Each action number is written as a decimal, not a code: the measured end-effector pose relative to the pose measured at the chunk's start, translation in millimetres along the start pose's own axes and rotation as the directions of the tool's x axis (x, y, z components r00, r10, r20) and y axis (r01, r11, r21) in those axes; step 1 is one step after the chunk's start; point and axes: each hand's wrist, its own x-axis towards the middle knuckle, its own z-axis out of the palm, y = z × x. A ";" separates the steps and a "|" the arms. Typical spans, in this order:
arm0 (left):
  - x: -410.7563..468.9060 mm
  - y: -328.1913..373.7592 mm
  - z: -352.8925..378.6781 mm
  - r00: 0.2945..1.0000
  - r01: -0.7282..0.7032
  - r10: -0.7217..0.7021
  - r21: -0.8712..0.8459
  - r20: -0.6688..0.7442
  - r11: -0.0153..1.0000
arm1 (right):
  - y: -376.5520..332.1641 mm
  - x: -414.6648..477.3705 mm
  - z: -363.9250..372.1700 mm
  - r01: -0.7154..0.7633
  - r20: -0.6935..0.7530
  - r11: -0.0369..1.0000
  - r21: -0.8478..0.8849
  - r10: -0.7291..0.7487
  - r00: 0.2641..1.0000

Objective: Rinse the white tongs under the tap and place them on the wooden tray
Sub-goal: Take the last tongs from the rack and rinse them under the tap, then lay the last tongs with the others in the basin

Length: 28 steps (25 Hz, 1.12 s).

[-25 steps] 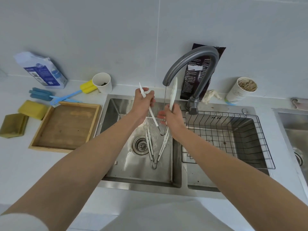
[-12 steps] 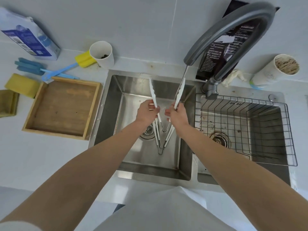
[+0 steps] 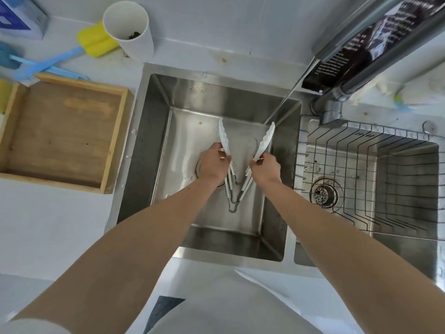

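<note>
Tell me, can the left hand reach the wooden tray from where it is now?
Probably yes. The left hand grips one arm of the white tongs over the sink, and the wooden tray lies just left of that sink, with nothing standing between them.

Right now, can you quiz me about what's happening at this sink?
1. True or false: the white tongs already lie on the wooden tray.
2. The tongs are gripped by: A) one hand B) both hands C) no hand.
3. Fill in: over the sink, the tongs' arms spread like the letter ___.

Key:
1. False. They are held over the sink.
2. B. The left hand and the right hand each grip one arm.
3. V.
</note>
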 end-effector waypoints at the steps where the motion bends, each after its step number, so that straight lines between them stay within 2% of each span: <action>1: 0.3 -1.8 2.4 1.000 0.007 -0.007 -0.011 0.026 1.000 | 3.7 4.2 1.3 -0.008 0.001 1.000 -0.008 0.008 1.000; 5: 2.8 -9.8 14.9 0.994 0.035 -0.033 -0.016 0.106 0.999 | 19.4 16.2 7.8 -0.039 -0.002 0.998 -0.040 0.038 0.999; 9: 5.6 -10.6 23.4 0.987 -0.032 0.026 0.037 0.156 0.999 | 29.6 20.3 13.6 -0.045 -0.008 0.996 -0.073 0.045 0.999; 18: 14.3 -22.1 36.8 0.980 -0.026 -0.018 0.221 0.197 0.975 | 27.3 24.8 20.3 0.031 0.046 0.946 -0.322 -0.017 0.999; 23: 12.2 -24.7 36.4 0.979 -0.105 0.034 0.351 0.202 0.931 | 25.9 29.9 18.6 0.020 0.065 0.935 -0.354 0.003 0.998; 28: 5.2 -22.1 37.2 0.968 -0.198 0.088 0.498 0.235 0.844 | 24.3 29.3 19.7 0.118 0.080 0.867 -0.484 -0.090 0.993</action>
